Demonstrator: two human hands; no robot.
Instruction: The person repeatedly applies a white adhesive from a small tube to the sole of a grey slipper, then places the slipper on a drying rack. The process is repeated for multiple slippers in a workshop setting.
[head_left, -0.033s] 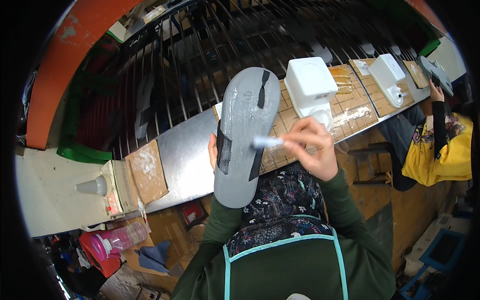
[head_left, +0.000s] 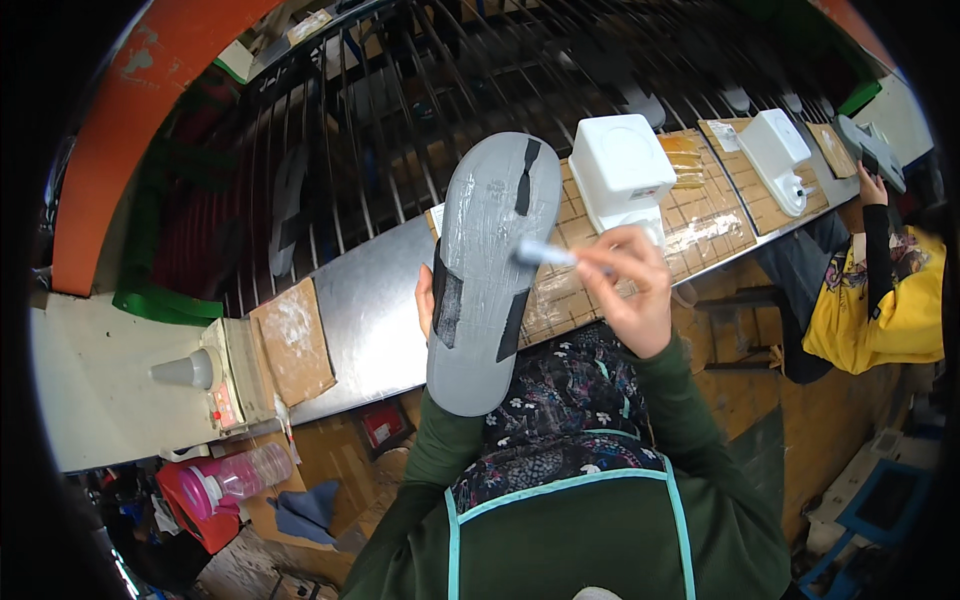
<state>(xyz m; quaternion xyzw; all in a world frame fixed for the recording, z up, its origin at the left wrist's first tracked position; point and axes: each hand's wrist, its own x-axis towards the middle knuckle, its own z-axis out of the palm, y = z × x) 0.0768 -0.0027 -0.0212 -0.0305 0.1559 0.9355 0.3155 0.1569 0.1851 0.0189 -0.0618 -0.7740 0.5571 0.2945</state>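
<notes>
A large grey slipper (head_left: 470, 290) is held up with its underside facing me, toe end away. Black strap ends lie folded onto its sides, another black piece is set near the top, and a wet, shiny film covers the upper part. My left hand (head_left: 425, 298) grips it from behind at the left edge; most of its fingers are hidden by the sole. In my right hand (head_left: 635, 295), fingers and thumb pinch a small pale-handled brush (head_left: 545, 253). Its dark, blurred tip is at the middle right of the sole.
A white dispenser (head_left: 622, 170) stands on cardboard (head_left: 700, 235) beyond my right hand, another white dispenser (head_left: 768, 160) farther right. Metal bars (head_left: 350, 130) run behind the steel ledge (head_left: 370, 340). At far right a person in yellow (head_left: 880, 300) holds a grey slipper (head_left: 868, 145).
The brush in my right hand has moved slightly up the sole, away from me. The slipper and my left hand have hardly shifted.
</notes>
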